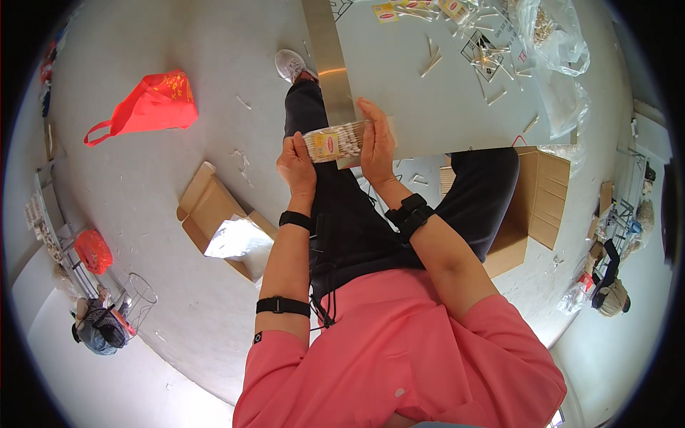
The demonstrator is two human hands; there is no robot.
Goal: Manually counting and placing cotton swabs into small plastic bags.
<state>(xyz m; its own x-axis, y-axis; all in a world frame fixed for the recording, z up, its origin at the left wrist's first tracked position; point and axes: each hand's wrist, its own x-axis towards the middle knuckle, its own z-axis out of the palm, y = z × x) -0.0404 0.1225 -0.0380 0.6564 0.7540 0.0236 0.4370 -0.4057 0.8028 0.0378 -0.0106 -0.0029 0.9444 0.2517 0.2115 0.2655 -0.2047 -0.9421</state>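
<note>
Over the near left corner of the grey counter, a clear packet of cotton swabs with a yellow label is lying sideways between the person's two hands. The left hand is gripping its left end, fingers curling closed and the thumb pressing on top. The right hand is standing against the right end, fingers reaching fairly straight and close together; whether they are pinching the wrapper, I cannot tell. Farther back on the counter, loose cotton swabs are lying scattered near a yellow card, and a clear plastic bag is sagging by the right edge. On the floor, a red bag is resting to the left, while an open cardboard box is sitting nearer the person.
</note>
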